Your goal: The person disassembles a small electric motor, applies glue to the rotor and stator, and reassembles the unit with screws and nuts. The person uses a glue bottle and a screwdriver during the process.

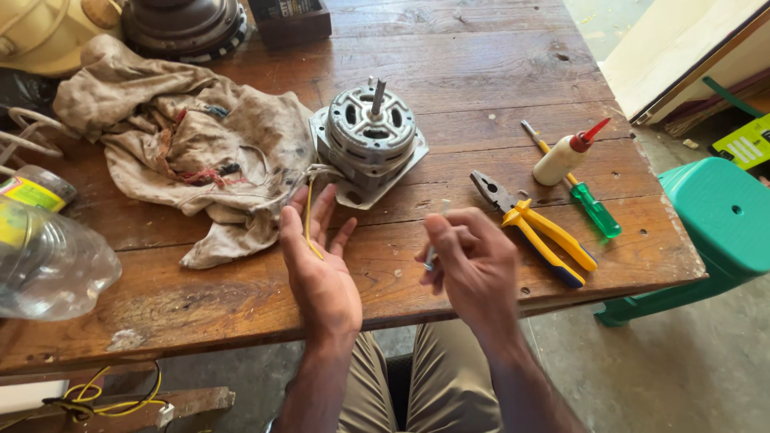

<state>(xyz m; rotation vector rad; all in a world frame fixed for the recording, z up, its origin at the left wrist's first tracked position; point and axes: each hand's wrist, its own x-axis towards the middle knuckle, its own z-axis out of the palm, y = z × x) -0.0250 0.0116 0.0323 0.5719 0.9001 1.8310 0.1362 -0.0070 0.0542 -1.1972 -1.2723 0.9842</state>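
A grey electric motor point(370, 141) with an upright shaft sits on the wooden table point(481, 72). Wires run from it toward me. My left hand point(318, 265) is palm up with fingers spread, and a yellow wire point(308, 218) lies across the fingers. My right hand point(472, 263) is beside it, fingers pinched on a thin pale wire end point(433, 255). Both hands hover over the table's near edge, just in front of the motor.
A stained rag point(184, 136) lies left of the motor. Yellow-handled pliers point(539, 228), a green screwdriver point(584, 196) and a small white bottle with a red tip point(566, 155) lie to the right. A clear plastic bottle point(48, 261) is at far left, a green stool point(718, 220) at right.
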